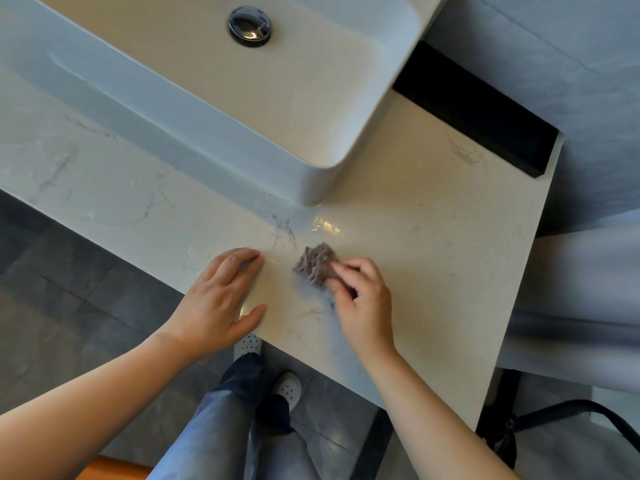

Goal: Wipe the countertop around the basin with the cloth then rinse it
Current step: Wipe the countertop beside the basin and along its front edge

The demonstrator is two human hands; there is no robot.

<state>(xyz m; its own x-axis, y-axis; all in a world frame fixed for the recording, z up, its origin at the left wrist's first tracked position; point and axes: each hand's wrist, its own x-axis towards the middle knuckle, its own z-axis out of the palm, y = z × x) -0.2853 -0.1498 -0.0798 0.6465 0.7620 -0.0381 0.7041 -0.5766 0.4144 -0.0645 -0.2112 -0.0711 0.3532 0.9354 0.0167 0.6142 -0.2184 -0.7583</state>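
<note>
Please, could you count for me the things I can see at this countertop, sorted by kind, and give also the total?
Hands: 2 (left hand, right hand)
Cloth: 1
Basin: 1
Drain plug: 1
Countertop: 1
Shoes: 2
Total: 8

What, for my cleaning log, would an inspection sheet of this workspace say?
Surface: countertop pale, marbled, glossy; faint wet marks beside the left hand.
Job's things: cloth bunched on the countertop near the basin corner; basin white, with a chrome drain.
Clutter: nothing seen.
Hands: left hand flat at the countertop edge; right hand pinches the cloth.
Cables: black loop at lower right, cannot tell if it is a cable.
Surroundings: grey tiled floor, white shoes.
</note>
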